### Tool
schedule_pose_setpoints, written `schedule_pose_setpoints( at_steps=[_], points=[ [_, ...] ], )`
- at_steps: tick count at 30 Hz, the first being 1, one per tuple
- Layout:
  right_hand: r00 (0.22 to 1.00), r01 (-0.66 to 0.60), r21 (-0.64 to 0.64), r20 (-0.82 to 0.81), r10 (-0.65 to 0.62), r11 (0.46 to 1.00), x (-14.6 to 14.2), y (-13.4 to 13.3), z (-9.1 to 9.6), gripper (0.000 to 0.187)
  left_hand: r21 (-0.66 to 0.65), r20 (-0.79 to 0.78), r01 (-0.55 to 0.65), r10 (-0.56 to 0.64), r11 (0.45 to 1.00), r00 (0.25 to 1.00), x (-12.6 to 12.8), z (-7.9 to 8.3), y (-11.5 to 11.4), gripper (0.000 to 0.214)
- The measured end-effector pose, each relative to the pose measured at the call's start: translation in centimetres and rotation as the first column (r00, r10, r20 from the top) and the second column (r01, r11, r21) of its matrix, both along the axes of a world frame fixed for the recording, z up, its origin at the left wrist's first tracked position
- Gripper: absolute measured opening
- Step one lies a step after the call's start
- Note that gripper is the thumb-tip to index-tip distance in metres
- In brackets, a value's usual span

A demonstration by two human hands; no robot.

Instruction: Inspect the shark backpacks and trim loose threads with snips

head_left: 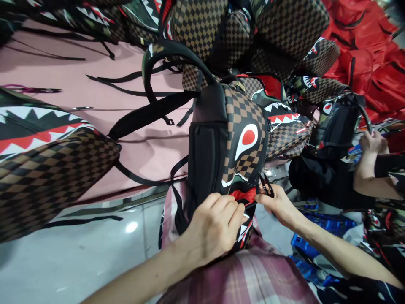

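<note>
A brown-and-black checkered backpack (243, 105) with a red-and-white eye print stands against my lap, its black padded back turned to the left. My left hand (218, 219) is closed on the edge of its side pocket, where red lining (245, 195) shows. At the pocket's other edge, my right hand (278, 202) pinches the rim with thumb and finger. Small black thread snips (266, 185) are also held in that hand, blades pointing up. The left fingertips are partly hidden behind the knuckles. A black shoulder strap (155, 112) stretches left over the table.
Another shark-mouth backpack (53, 169) lies on the pink table (139, 156) at left, near purple-handled scissors (34, 89). More checkered bags (196, 25) crowd the back. Red bags (360, 55) pile up at far right. A co-worker's hand (373, 143) grips a bag there.
</note>
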State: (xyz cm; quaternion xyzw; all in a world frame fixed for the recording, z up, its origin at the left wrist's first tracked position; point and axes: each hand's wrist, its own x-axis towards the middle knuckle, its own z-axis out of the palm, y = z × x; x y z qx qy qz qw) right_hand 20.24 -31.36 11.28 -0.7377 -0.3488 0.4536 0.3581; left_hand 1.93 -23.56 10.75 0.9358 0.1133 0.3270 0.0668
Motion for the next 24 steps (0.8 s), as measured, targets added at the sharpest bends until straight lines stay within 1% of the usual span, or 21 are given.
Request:
schedule_pose_setpoints(
  at_steps=[3, 5, 6, 7, 9, 12, 14, 17, 18, 20, 22, 24],
  points=[
    [0.997, -0.054, 0.070, 0.051, 0.050, 0.996, -0.3, 0.3, -0.2, 0.020, 0.130, -0.107, 0.032, -0.018, 0.991, 0.994, 0.9, 2.2, 2.5, 0.019],
    [0.995, -0.073, 0.082, 0.076, 0.067, 0.994, -0.5, 0.5, -0.4, 0.022, 0.200, -0.244, 0.060, -0.010, 0.978, 0.970, 2.3, 3.3, 3.8, 0.022],
    [0.994, -0.080, 0.082, 0.083, 0.073, 0.993, -0.6, 0.5, -0.5, 0.022, 0.209, -0.320, 0.076, -0.005, 0.975, 0.947, 3.1, 3.6, 4.2, 0.023],
    [0.993, -0.088, 0.081, 0.082, 0.081, 0.993, -0.6, 0.6, -0.6, 0.022, 0.207, -0.388, 0.086, 0.001, 0.975, 0.922, 3.8, 3.7, 4.4, 0.024],
    [0.992, -0.107, 0.085, 0.077, 0.101, 0.991, -0.8, 0.7, -0.7, 0.020, 0.213, -0.475, 0.094, 0.019, 0.973, 0.880, 5.0, 3.5, 4.5, 0.021],
    [0.991, -0.117, 0.095, 0.074, 0.110, 0.989, -0.8, 0.9, -0.9, 0.019, 0.265, -0.513, 0.086, 0.065, 0.961, 0.856, 5.8, 2.7, 4.3, 0.016],
    [0.993, -0.104, 0.105, 0.062, 0.098, 0.989, -0.6, 1.0, -1.0, 0.018, 0.271, -0.522, 0.087, 0.070, 0.959, 0.850, 5.9, 2.4, 4.5, 0.017],
    [0.995, -0.093, 0.121, 0.040, 0.089, 0.988, -0.2, 1.1, -1.0, 0.017, 0.279, -0.487, 0.087, 0.063, 0.956, 0.871, 6.1, 2.5, 5.1, 0.018],
    [0.995, -0.099, 0.125, 0.038, 0.095, 0.987, -0.1, 1.1, -1.0, 0.017, 0.304, -0.451, 0.071, 0.078, 0.950, 0.889, 6.0, 2.8, 5.3, 0.019],
    [0.993, -0.116, 0.124, 0.038, 0.113, 0.985, 0.1, 1.0, -0.9, 0.019, 0.366, -0.327, 0.002, 0.126, 0.931, 0.937, 5.3, 3.8, 5.9, 0.021],
    [0.992, -0.125, 0.112, 0.040, 0.121, 0.986, 0.3, 1.0, -0.9, 0.021, 0.398, -0.154, -0.110, 0.184, 0.911, 0.971, 3.3, 5.3, 6.4, 0.019],
    [0.992, -0.124, 0.104, 0.043, 0.120, 0.987, 0.5, 1.1, -0.8, 0.021, 0.357, -0.022, -0.264, 0.291, 0.896, 0.957, -0.1, 6.9, 6.9, 0.015]
  ],
)
